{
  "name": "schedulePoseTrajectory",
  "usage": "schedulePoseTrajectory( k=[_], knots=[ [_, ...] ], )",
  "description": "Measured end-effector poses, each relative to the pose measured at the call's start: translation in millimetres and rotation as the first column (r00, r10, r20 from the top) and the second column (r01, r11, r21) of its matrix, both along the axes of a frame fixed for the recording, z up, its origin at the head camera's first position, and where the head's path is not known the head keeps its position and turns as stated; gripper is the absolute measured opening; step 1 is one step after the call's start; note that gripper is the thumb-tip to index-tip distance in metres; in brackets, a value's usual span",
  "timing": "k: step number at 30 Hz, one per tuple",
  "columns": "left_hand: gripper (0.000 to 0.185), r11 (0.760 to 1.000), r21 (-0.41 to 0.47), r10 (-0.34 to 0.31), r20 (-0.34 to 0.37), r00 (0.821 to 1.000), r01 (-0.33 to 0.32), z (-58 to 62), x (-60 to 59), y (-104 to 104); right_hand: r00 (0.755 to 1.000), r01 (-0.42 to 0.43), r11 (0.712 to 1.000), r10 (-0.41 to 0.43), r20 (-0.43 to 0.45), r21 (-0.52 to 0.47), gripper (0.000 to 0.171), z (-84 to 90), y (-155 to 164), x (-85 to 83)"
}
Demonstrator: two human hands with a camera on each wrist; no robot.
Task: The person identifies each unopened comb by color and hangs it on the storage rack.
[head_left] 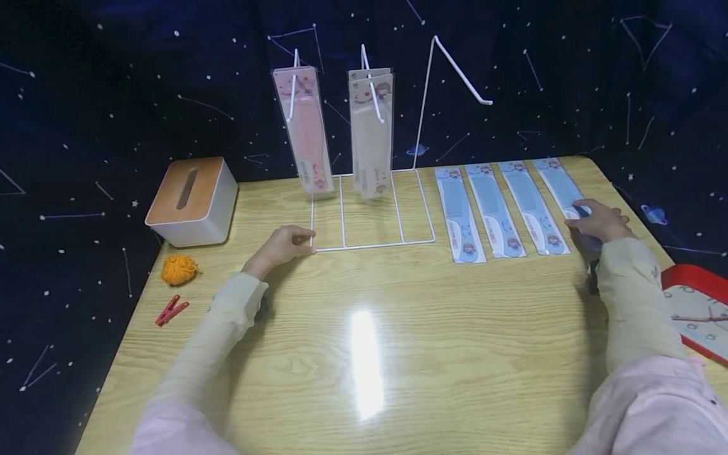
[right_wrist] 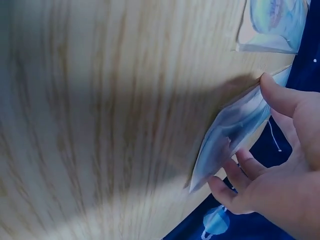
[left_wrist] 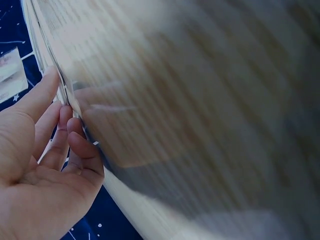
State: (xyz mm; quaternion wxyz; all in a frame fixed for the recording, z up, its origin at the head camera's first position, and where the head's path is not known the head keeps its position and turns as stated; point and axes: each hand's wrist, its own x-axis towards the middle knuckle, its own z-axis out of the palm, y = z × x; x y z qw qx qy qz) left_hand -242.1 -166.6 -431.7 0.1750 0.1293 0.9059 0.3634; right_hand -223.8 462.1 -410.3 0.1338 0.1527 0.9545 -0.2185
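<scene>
A white wire rack (head_left: 370, 246) stands at the back of the table, with three upright hooks. My left hand (head_left: 280, 248) pinches its front left corner between thumb and fingers. Pink packaged combs (head_left: 307, 129) hang from the left hook, cream packaged combs (head_left: 372, 142) from the middle one; the right hook (head_left: 463, 74) bears nothing. Right of the rack several blue packaged combs lie in a row. My right hand (head_left: 600, 221) grips the rightmost blue packaged comb (head_left: 556, 180) by its sides; in the right wrist view this package (right_wrist: 230, 132) is tilted, its near end partly raised.
A white tissue box (head_left: 218, 205) with a wooden lid stands at the back left. Before it lie an orange yarn ball (head_left: 179, 270) and a red clothespin (head_left: 171, 311). A red-rimmed clock (head_left: 696, 278) is at the right edge. A dark starry cloth (head_left: 170, 95) hangs behind.
</scene>
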Motion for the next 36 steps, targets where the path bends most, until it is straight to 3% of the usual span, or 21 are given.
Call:
schedulePoseTrajectory(
  k=[8,17,27,36],
  knots=[
    [0.049,1.000,0.010,0.008,0.027,1.000,-0.008,3.4,0.5,1,0.993,0.109,0.994,-0.110,-0.051,-0.023,0.068,-4.9,-1,3.4],
    [0.049,1.000,0.000,0.008,0.015,1.000,-0.008,2.4,0.5,1,0.994,0.098,0.992,-0.101,-0.041,-0.079,0.080,0.3,-3,0.7],
    [0.048,1.000,0.021,-0.002,0.002,1.000,0.002,1.4,0.0,2,0.971,-0.029,0.988,-0.008,-0.240,-0.151,0.073,22.4,-19,8.2],
    [0.049,1.000,0.013,0.005,0.007,1.000,-0.005,2.4,1.9,0,0.926,-0.074,0.954,-0.042,-0.375,-0.290,0.077,52.9,-73,21.2]
  ],
)
